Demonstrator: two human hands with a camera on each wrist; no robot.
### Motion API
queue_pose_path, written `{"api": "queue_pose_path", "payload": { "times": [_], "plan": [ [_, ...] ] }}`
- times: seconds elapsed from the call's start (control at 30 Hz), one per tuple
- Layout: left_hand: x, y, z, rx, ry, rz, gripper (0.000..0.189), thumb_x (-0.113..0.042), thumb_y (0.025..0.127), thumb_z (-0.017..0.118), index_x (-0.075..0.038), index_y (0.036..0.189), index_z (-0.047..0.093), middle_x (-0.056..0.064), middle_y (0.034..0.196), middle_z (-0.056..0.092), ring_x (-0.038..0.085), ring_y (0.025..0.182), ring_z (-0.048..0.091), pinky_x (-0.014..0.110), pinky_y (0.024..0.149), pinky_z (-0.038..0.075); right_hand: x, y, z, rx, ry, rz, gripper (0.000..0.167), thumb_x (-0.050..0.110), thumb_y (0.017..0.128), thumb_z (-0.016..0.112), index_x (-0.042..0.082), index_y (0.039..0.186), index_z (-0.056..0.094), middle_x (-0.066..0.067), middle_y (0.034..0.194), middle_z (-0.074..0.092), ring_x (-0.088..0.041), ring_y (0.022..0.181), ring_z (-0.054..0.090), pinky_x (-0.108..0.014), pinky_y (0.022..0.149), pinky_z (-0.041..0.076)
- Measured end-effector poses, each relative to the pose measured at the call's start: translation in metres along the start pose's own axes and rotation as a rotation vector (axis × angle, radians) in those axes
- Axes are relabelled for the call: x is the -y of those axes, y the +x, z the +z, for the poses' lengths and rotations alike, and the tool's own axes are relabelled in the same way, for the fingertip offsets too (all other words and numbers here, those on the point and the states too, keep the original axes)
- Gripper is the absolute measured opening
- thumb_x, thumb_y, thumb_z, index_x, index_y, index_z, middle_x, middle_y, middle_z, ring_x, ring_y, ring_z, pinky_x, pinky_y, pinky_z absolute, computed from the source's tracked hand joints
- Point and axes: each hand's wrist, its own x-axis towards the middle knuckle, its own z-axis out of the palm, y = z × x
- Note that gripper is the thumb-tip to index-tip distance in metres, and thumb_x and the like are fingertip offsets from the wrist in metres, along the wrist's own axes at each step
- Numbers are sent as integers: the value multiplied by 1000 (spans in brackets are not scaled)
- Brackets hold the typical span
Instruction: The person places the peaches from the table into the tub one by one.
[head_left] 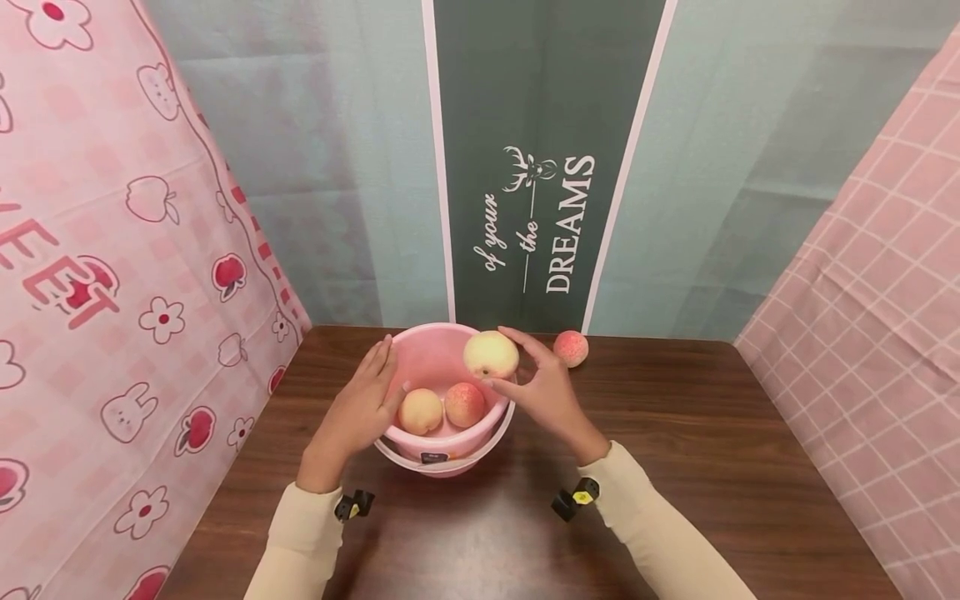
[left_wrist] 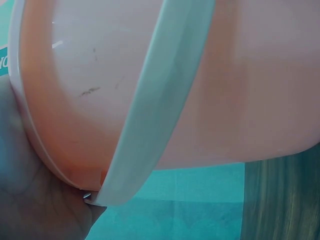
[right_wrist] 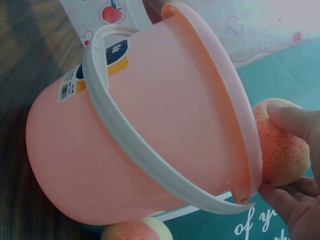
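A pink bucket (head_left: 427, 354) with a white handle (right_wrist: 135, 150) stands on the table. My left hand (head_left: 358, 404) rests on its left rim, fingers fairly straight and thumb apart from them. In the left wrist view only part of that hand (left_wrist: 35, 185) shows beside the rim. Between thumb and fingers, my right hand (head_left: 551, 396) holds a pale yellow peach (head_left: 491, 355) at the bucket's right rim; its other side looks orange-speckled in the right wrist view. Inside the bucket lie a yellowish peach (head_left: 421, 412) and a redder peach (head_left: 465, 405).
Another red peach (head_left: 571, 348) sits near the table's back edge, right of the bucket. The brown wooden table (head_left: 675, 467) meets a grey-green curtain (head_left: 360, 208) at the back. Pink patterned cloth (head_left: 150, 333) hangs on the left, pink checked cloth (head_left: 870, 333) on the right.
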Motion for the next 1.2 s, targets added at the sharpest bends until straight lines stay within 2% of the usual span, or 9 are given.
{"api": "queue_pose_path", "payload": {
  "times": [0.23, 0.4, 0.63, 0.77, 0.93, 1.2],
  "plan": [
    [0, -1, 0, -13, -4, -2, 67, -36, 108, 42, 3, 158, 24, 18, 168, 16, 36, 155, 13, 54, 120, 24, 0, 1, 1, 6, -27, -32, 70, -3, 73, 89, -4, 137, 59, -17, 133, 64, -29, 113, 61, -49, 95, 55],
    [-1, 0, 0, 5, -9, -11, 67, -36, 107, 43, 2, 159, 22, 18, 168, 15, 34, 155, 11, 54, 120, 24, 3, 0, 1, 9, -45, -28, 70, -2, 74, 89, -3, 137, 59, -17, 133, 64, -30, 116, 62, -44, 95, 56],
    [-1, 0, 0, 4, -8, -8, 68, -36, 107, 44, 2, 159, 22, 18, 168, 14, 35, 155, 12, 54, 119, 26, 2, 1, 0, 19, -7, -8, 67, -2, 79, 85, -3, 139, 57, -19, 137, 61, -33, 126, 60, -48, 96, 52],
    [-1, 0, 0, 11, -4, -9, 68, -35, 108, 44, 2, 159, 21, 17, 169, 13, 35, 155, 11, 55, 119, 25, 1, 2, -2, 18, -4, -5, 67, -2, 79, 85, -1, 140, 57, -19, 138, 61, -33, 126, 60, -48, 96, 53],
    [-1, 1, 0, 6, -4, 1, 68, -33, 107, 46, 3, 159, 21, 18, 168, 14, 36, 155, 13, 55, 119, 25, 0, 3, -4, 1, 7, -10, 67, -5, 79, 84, -2, 139, 57, -21, 138, 60, -37, 126, 59, -53, 96, 52],
    [-1, 0, 0, 23, -1, -8, 70, -39, 108, 42, 2, 159, 20, 17, 169, 13, 35, 155, 10, 54, 120, 23, -1, 4, -9, -10, -18, 3, 65, -3, 80, 84, -1, 139, 57, -21, 138, 60, -38, 123, 61, -53, 97, 52]
  ]
}}
